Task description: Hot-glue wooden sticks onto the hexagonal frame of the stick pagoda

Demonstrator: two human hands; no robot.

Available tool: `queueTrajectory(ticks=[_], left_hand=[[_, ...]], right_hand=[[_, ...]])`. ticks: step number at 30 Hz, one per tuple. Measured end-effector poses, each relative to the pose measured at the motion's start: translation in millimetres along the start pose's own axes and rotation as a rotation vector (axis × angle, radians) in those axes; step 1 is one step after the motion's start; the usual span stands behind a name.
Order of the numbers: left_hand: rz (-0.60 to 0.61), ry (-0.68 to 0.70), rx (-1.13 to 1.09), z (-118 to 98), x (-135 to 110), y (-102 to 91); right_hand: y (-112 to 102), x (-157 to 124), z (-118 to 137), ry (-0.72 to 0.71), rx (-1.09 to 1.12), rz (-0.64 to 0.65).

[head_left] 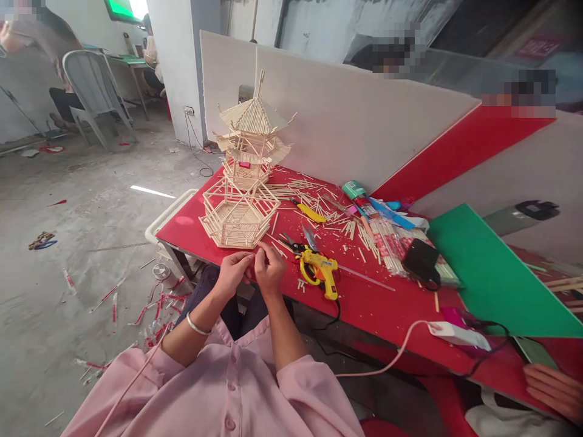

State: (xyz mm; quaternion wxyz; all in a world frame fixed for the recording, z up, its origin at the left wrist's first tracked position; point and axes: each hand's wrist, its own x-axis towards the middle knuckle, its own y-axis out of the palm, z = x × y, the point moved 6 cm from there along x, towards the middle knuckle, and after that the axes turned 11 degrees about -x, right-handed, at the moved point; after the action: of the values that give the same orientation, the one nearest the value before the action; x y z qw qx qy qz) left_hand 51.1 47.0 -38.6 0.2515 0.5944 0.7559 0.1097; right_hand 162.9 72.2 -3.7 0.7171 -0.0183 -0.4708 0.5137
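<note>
My left hand (234, 272) is closed in a pinch at the front edge of the red table, just below a pagoda model (241, 218) built of thin wooden sticks. Beside it my right hand (269, 267) has its fingers curled, close to the model's base. Whatever the fingertips hold is too small or hidden to make out. To the right of my hands lies a yellow glue gun (322, 270). Dark-bladed cutters (294, 244) and scissors (310, 238) lie partly beneath or against it.
Loose wooden sticks (310, 188) and a yellow-handled tool (311, 212) lie behind. Bagged sticks (387, 243), a black box (421, 261) and a green board (496, 267) are on the right. A power strip (458, 335) trails cables. Another person's hand (553, 385) rests at lower right.
</note>
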Motion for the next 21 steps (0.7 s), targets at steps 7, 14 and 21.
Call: queueTrajectory(ticks=[7, 14, 21], left_hand=[[0.011, 0.023, 0.013, 0.4, 0.8, -0.6], [0.003, 0.03, 0.013, 3.0, 2.3, -4.2], [0.01, 0.07, 0.018, 7.4, 3.4, -6.1]], right_hand=[[-0.3, -20.9, 5.0, -0.052, -0.044, 0.076], [1.6, -23.3, 2.5, -0.047, -0.069, 0.071], [3.9, -24.0, 2.4, -0.058, -0.092, 0.082]])
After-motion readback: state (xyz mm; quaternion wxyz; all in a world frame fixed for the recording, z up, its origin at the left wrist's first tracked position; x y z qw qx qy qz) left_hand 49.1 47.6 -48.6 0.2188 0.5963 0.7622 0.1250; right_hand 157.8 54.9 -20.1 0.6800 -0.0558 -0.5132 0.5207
